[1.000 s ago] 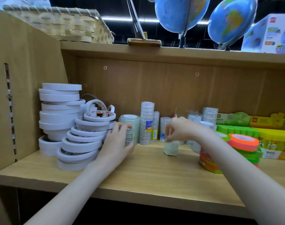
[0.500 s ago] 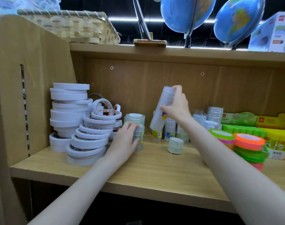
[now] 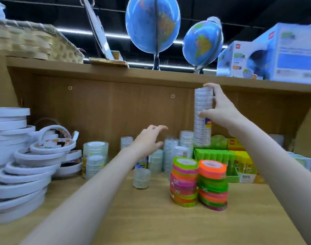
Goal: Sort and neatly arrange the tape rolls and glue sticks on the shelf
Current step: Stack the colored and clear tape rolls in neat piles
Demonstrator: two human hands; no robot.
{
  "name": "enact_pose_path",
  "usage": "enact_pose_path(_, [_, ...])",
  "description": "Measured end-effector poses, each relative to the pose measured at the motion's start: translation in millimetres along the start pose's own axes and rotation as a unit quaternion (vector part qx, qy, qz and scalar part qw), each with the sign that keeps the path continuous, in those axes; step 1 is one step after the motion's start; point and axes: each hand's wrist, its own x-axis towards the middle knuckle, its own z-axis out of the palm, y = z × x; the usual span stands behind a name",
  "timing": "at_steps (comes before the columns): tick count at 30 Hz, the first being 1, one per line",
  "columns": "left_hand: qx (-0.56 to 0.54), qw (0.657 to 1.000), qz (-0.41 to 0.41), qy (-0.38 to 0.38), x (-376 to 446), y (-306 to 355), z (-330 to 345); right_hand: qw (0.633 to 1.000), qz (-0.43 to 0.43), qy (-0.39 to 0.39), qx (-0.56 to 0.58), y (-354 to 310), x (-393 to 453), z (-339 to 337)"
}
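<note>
From the head camera, the step in hand looks like moving a pack into place. The right hand (image 3: 222,110) grips a tall shrink-wrapped column of small clear tape rolls (image 3: 203,119), thumb on its near side and fingers curled round the top. The column stands upright, its top close under the upper wooden shelf board (image 3: 151,76) and its foot just above the shorter clear tape packs (image 3: 177,147) at the back.

The left hand (image 3: 149,140) hovers below and to the left of that grip, fingers spread and loosely bent, holding nothing.

The next move probably calls for lowering the column straight into a gap among those packs, with the free hand steadying the neighbours.

The column is glossy and banded, with a blue-and-yellow label just under the thumb. Slim as it is, it would likely topple easily.
</note>
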Motion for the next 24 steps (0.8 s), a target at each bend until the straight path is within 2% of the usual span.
enact_pose_path(2, [0.011,0.997,0.007,-0.072,13.8,5.3,14.7,1.0,0.012,-0.025,-0.014,13.0,-0.8,-4.6])
enact_pose_path(4, [0.036,0.994,-0.004,-0.104,21.7,9.3,26.0,0.999,0.022,-0.031,-0.011,25.6,-2.6,-5.4])
enact_pose_path(9, [0.084,0.993,-0.039,-0.077,30.0,16.6,28.2,0.999,0.011,-0.032,-0.005,44.0,-5.9,2.4])
enact_pose_path(15, [0.081,0.992,-0.063,-0.068,26.1,10.2,8.2,0.995,-0.085,0.027,0.035,34.2,-4.4,7.9])
enact_pose_path(21, [0.12,0.989,-0.048,-0.075,16.6,7.0,3.6,0.987,-0.152,0.028,-0.038,26.7,-4.3,32.8])
enact_pose_path(24, [0.139,0.986,-0.047,-0.082,14.0,6.0,3.1,0.985,-0.157,0.007,-0.07,26.5,2.4,39.8])
